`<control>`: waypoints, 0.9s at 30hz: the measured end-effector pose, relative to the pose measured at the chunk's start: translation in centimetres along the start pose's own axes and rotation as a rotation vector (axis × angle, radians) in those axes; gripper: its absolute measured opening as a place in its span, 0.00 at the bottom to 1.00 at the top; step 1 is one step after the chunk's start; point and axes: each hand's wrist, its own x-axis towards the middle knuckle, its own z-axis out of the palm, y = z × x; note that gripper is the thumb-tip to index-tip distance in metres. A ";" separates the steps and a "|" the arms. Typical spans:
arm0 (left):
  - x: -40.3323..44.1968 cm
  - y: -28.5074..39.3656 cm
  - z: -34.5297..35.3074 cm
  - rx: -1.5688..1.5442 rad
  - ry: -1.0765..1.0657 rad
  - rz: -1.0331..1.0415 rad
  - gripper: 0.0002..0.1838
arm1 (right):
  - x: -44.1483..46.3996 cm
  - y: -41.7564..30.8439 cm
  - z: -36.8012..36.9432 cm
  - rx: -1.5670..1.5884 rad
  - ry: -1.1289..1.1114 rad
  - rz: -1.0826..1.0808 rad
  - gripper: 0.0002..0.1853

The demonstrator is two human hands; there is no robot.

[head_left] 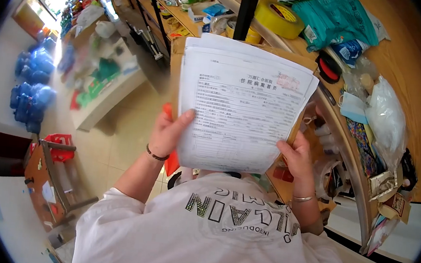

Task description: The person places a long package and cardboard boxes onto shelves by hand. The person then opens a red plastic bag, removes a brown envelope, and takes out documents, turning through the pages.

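Observation:
In front of my chest I hold a stack of printed paper sheets (237, 114) with both hands. The top sheet carries a form in Chinese print, with a red stamp mark near its upper right corner. Behind the sheets, the edges of a brown paper envelope or folder (177, 60) show. My left hand (170, 132) is closed on the stack's left edge, thumb on top. Something orange-red (172, 163) shows behind that hand, its kind unclear. My right hand (297, 156) grips the lower right edge, thumb also on top. Most fingers are hidden beneath the papers.
A wooden shelf or counter (414, 115) curves along the right, bearing yellow tape (279, 19), a teal package (335, 19) and a clear plastic bag (386, 118). Blue water bottles (32, 84), a white table (107, 96) and a wooden chair (45, 186) are at the left.

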 end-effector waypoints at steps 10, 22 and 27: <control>0.0 0.8 0.8 -0.067 -0.017 -0.014 0.20 | -1.0 1.3 1.8 0.089 0.072 0.150 0.13; 0.1 0.8 1.0 -0.087 -0.044 0.013 0.17 | -1.7 0.2 2.0 0.008 0.127 0.063 0.12; 0.1 1.0 1.5 -0.096 -0.043 0.040 0.15 | -1.9 -0.2 2.0 -0.004 0.143 0.055 0.13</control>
